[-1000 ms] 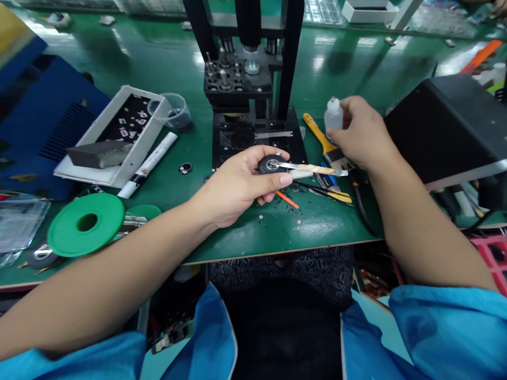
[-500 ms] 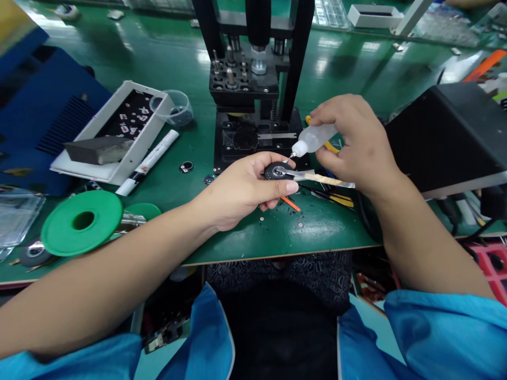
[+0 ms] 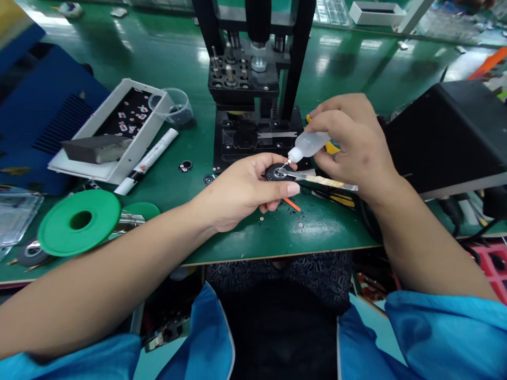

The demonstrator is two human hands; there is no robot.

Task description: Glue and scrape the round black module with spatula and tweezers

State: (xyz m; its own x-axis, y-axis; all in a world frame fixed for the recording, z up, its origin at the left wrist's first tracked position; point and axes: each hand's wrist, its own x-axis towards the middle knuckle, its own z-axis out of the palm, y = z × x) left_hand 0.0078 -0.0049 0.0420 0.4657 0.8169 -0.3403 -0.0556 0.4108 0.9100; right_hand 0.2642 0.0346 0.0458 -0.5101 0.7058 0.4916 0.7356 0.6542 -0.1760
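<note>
Closer in comes the needle-tipped bottle (image 3: 309,144), its tip now over the black disc's (image 3: 273,173) middle; the right hand (image 3: 356,142) pinches it, while the left hand (image 3: 245,184) clasps disc and wrapped metal tool (image 3: 322,181) above the counter (image 3: 237,244).

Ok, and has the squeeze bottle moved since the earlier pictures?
Yes, the squeeze bottle has moved left relative to the black press and is now tilted, nozzle down at the round black part.

press (image 3: 243,84): top cut off | nozzle (image 3: 288,162) contact: too small to tell | brush (image 3: 331,148): partly behind right hand (image 3: 354,140)
</note>
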